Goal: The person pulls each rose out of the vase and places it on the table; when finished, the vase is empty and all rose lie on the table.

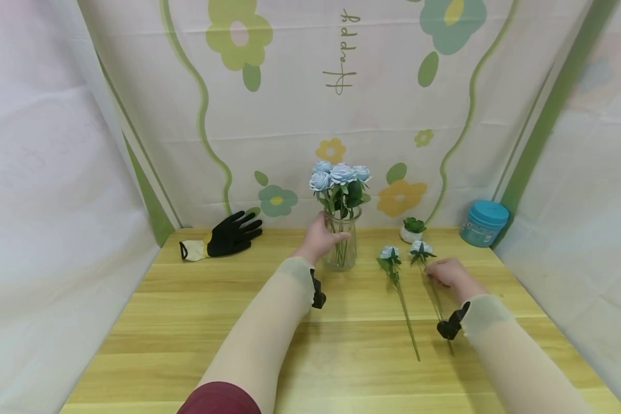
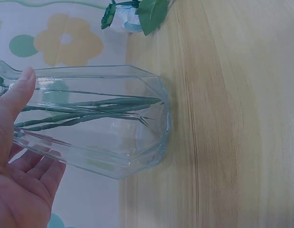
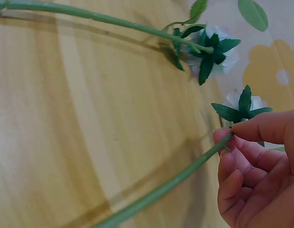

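Observation:
My left hand (image 1: 319,237) grips a clear glass vase (image 1: 351,253) around its upper part, thumb on one side and fingers on the other. Several pale blue roses (image 1: 341,173) stand in it, their green stems (image 2: 104,102) reaching down to the vase bottom in the left wrist view. On the right, my right hand (image 1: 450,272) pinches a single blue rose (image 1: 421,248) between thumb and fingers, just below the bloom. Its long stem (image 3: 165,186) slants back toward me. Another blue rose (image 1: 390,253) lies on the table to the left of that hand.
A small potted succulent (image 1: 413,229) stands at the back of the wooden table (image 1: 212,328), behind the loose roses. Farther right is a blue lidded tub (image 1: 485,223). A black work glove (image 1: 233,234) lies at the back left, before a flower-printed cloth backdrop (image 1: 290,109).

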The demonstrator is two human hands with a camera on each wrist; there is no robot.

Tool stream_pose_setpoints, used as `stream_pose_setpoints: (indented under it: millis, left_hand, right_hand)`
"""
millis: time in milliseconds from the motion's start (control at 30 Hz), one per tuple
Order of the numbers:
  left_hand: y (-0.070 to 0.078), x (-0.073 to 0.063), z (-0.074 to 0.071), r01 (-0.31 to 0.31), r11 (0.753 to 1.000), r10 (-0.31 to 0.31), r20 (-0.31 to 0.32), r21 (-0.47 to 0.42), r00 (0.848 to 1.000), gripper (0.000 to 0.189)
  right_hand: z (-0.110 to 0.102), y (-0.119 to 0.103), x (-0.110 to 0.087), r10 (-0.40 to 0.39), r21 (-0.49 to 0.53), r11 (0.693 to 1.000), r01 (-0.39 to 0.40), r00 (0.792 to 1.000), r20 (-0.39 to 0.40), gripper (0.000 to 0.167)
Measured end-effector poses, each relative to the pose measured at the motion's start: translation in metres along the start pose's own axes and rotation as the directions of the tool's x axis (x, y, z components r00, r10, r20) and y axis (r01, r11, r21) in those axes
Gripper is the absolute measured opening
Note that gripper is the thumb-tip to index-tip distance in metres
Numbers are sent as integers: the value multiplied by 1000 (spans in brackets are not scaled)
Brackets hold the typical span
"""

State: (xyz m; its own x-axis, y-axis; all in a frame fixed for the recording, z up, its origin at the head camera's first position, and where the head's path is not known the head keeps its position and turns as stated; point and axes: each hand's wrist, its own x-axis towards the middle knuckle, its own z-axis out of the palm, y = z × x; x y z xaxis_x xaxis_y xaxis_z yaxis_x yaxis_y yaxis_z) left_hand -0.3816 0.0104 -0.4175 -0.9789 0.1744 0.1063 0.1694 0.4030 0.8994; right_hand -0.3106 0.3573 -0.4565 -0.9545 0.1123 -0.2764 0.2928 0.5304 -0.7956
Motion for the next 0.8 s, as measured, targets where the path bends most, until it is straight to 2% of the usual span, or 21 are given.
stream_pose_setpoints:
  millis: [267,500,600,667,767,800]
  left_hand:
    - [1,-1,-1,-11,1000,11,-1,-11,1000,78]
    - [1,-2,-1,-16,999,16,1,-28,1000,78]
    - [1,-3,-1,-16,999,16,2,-33,1000,78]
    - [1,-3,-2,-16,999,16,3,-30,1000,78]
    - [2,-3,-2,-12,1000,12,5,-20,1000,78]
    - [2,-3,-2,-11,1000,11,6,-16,1000,79]
  right_hand:
    - [11,1,-7,37,74,997,-35,999,-26,19]
    - [7,-1,-6,41,23,999,-40,998,-44,20]
    - [-3,-10,-5,19,-33,999,-21,998,-62,27]
    - [-11,-19,-5,-10,-87,996,4,997,-75,38]
    - [-22,-39,-5,-69,-171,984,49,992,-109,51]
    - [-25,-48,-4,-74,-159,986,55,991,-115,52]
